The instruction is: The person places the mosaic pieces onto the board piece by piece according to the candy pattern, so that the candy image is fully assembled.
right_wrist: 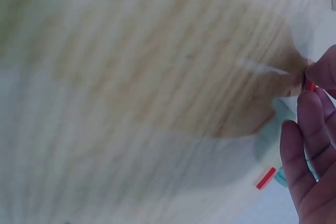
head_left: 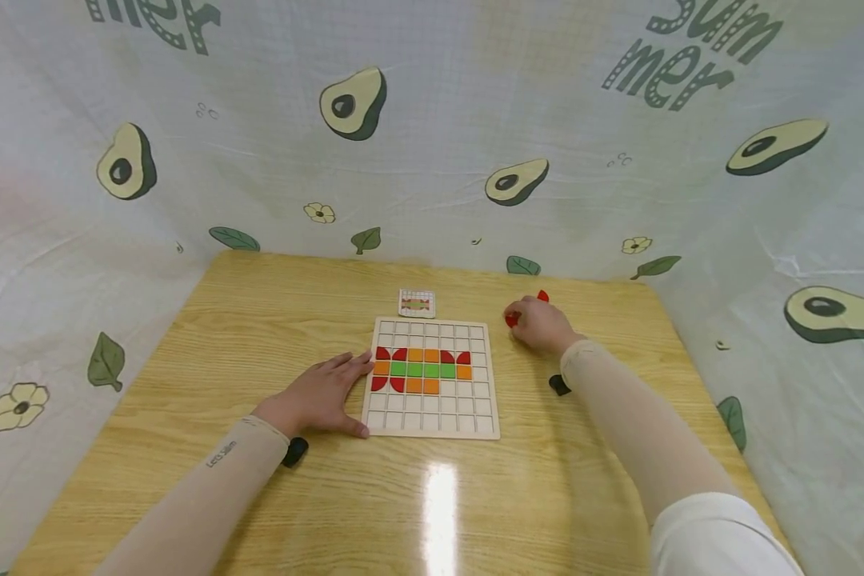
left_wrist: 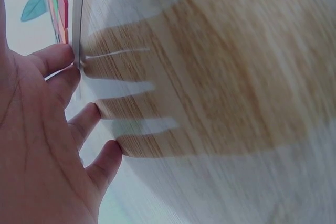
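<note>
A square wooden grid board (head_left: 468, 418) lies on the table, bearing red, orange and green tiles in three rows. Its lowest tile row holds two red curved tiles (head_left: 397, 385) and two orange squares (head_left: 430, 386); bare cells follow to the right. My left hand (head_left: 320, 396) rests at the board's left edge with fingers spread, thumb near the lower corner. Right of the board, my right hand (head_left: 545, 328) pinches a small red tile (right_wrist: 310, 85) between thumb and fingertips, over the table. Another red tile (head_left: 543, 296) lies just beyond that hand.
Behind the board lies a small pattern card (head_left: 417, 304) printed with a similar coloured design. The wooden table (head_left: 274, 312) ends at the back and sides against a white cloth (head_left: 432, 160) with avocado prints. Dark wrist devices (head_left: 295, 452) sit by both wrists.
</note>
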{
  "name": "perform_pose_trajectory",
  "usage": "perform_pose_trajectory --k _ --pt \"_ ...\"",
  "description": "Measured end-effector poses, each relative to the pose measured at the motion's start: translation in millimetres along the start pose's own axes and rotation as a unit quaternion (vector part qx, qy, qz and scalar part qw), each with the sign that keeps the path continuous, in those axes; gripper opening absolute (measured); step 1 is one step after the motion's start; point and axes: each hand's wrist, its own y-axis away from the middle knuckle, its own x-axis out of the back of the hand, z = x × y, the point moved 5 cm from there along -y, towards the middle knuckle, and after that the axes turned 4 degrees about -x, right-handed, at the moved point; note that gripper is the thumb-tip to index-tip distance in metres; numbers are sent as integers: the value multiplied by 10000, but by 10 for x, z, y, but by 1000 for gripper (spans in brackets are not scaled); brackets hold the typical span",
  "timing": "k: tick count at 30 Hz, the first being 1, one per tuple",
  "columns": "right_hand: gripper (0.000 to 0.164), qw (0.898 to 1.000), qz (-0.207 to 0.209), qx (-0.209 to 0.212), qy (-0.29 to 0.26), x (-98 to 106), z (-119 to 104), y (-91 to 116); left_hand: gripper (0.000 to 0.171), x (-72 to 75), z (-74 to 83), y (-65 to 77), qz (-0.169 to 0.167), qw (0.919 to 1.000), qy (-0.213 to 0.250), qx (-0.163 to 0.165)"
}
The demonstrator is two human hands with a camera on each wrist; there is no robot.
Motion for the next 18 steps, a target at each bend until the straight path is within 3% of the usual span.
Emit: perform_pose_trajectory --k 9,18 --pt "33 9974 -246 551 -398 -4 -155 257 114 -11 -14 -2 -37 10000 -24 4" --pt "29 9947 -447 855 -356 -29 -305 469 114 -13 -12 -12 14 10000 44 23"
